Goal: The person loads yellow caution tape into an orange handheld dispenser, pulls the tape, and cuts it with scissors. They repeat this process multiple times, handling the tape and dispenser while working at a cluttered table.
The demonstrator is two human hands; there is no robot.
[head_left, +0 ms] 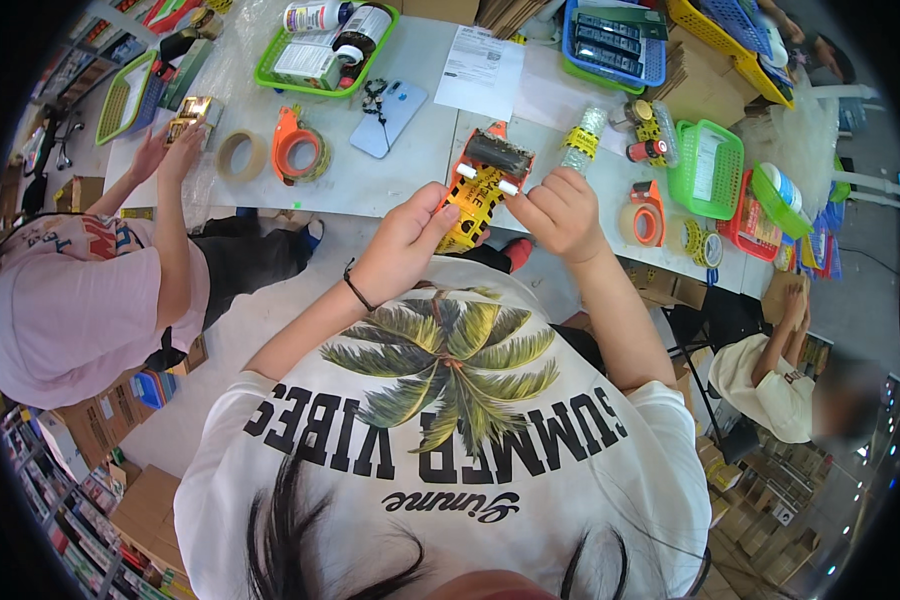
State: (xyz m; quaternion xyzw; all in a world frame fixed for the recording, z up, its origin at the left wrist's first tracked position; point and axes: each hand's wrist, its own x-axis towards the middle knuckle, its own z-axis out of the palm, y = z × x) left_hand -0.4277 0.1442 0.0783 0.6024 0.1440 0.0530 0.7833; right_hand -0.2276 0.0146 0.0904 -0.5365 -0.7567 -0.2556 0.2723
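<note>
My left hand [405, 242] is wrapped round an orange tape dispenser [486, 184] loaded with yellow-and-black printed tape, held at the table's near edge. The dispenser's dark cutting end points away from me. My right hand [562, 215] is closed, its thumb tip against the dispenser's right side; what lies between its fingers is hidden. Just beyond that hand lies a bubble-wrapped roll [582, 140] banded with the same tape. To its right is a wrapped bundle of small bottles [652, 135].
Left on the table are a tape roll [239, 157], another orange dispenser [300, 150], and a phone [389, 118]. Green baskets [707, 170] and a third dispenser [644, 215] stand right. A co-worker's hands [170, 145] hold a small box at left; another person [770, 385] is at right.
</note>
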